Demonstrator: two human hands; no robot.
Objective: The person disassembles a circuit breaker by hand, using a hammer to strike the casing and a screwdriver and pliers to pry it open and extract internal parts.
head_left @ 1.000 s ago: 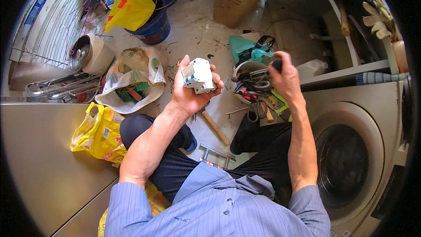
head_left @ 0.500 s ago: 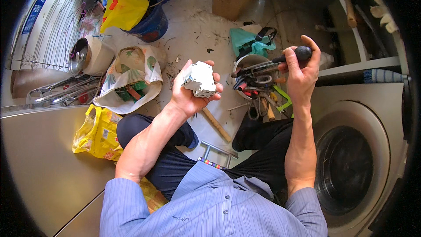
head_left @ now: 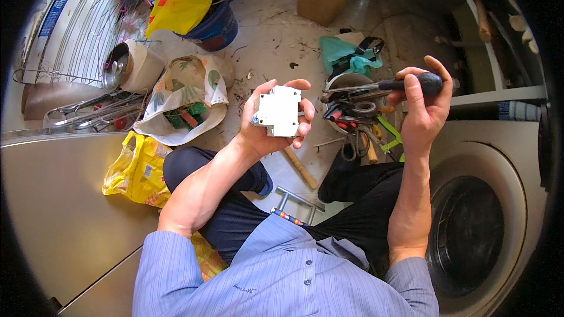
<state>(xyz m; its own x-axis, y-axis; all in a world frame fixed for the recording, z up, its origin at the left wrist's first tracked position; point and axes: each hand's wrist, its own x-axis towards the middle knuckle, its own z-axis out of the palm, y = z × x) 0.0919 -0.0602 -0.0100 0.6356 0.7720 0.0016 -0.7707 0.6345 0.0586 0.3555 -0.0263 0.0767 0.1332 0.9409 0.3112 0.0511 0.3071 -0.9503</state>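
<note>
A: And there's the white block, a whisker toward twelve from dead centre, broad face up! Who's got it?

B: The left hand, palm beneath, fingertips along its three o'clock side, thumb near its eleven o'clock corner. Snugly curled around it.

A: How's that going to handle?

B: Fairly light, I'd judge, with a stiff casing that shouldn't give under a squeeze. The face looks smooth, so it might slide on a flat palm. Most fragile bit, I'd guess, is the small blue part between eight and nine.

A: So where to take hold?

B: By the opposite side edges, across the body, fingers clear of that blue.

A: Out toward three o'clock, the right hand!

B: Grasping a screwdriver by its fat black handle, thumb against fingers, shaft aimed back toward nine, tip apart from the block.

A: Farther out?

B: A wooden handle on the floor between five and six, a blue bucket at eleven, the washing machine at four!
</note>
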